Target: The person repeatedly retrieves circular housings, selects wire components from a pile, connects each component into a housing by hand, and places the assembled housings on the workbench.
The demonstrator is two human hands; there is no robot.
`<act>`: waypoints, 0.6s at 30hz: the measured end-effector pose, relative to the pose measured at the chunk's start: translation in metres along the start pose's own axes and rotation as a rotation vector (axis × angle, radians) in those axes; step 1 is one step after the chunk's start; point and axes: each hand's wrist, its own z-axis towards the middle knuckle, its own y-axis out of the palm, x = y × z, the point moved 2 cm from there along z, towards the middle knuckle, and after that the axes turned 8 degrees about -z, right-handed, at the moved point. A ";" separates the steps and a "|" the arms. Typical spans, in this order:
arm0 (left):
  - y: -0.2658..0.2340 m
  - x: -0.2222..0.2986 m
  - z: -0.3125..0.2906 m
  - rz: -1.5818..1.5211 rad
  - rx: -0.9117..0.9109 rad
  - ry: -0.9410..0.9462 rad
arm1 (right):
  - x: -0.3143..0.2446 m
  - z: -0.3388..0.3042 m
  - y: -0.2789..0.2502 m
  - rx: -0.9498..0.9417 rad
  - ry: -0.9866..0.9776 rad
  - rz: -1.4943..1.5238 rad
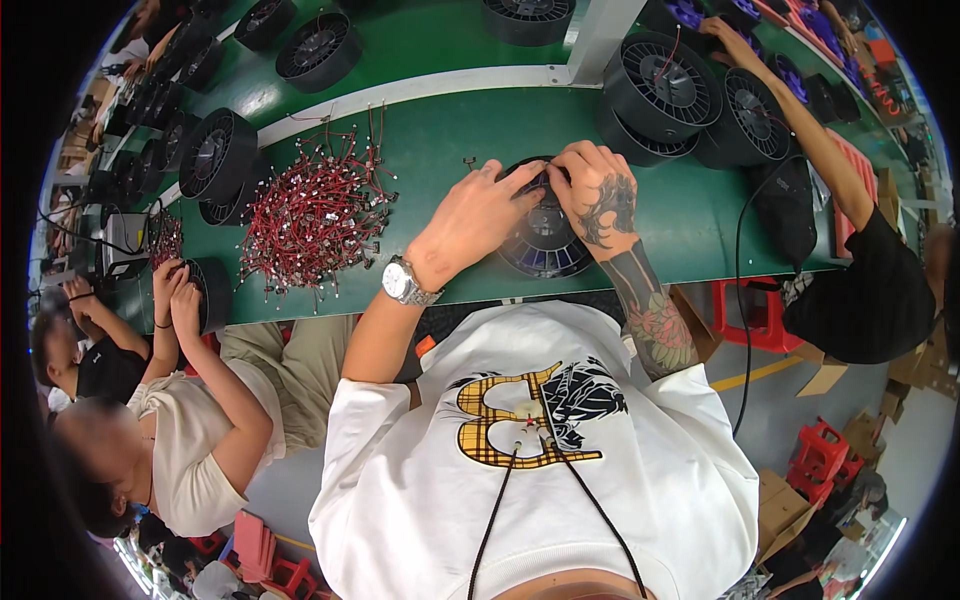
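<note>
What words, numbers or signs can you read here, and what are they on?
White shirt: big yellow checked print shaped like lettering, which I won't copy out.
Silver watch: dial marks too small to read.
Black shirt at far left: small pale mark, too small to read.
Nearest black wheel: no readable writing.

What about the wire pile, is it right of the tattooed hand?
No, the wire pile lies on the green table, left of the tattooed right hand.
</note>
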 end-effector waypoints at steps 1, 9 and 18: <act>0.003 -0.002 0.000 -0.007 0.017 0.014 | 0.001 0.002 0.000 -0.017 0.025 0.014; 0.001 -0.003 0.001 -0.006 -0.018 0.012 | 0.006 0.005 -0.001 -0.070 0.206 0.154; 0.001 0.000 0.000 -0.026 -0.046 -0.043 | 0.010 0.003 0.001 -0.145 0.213 0.209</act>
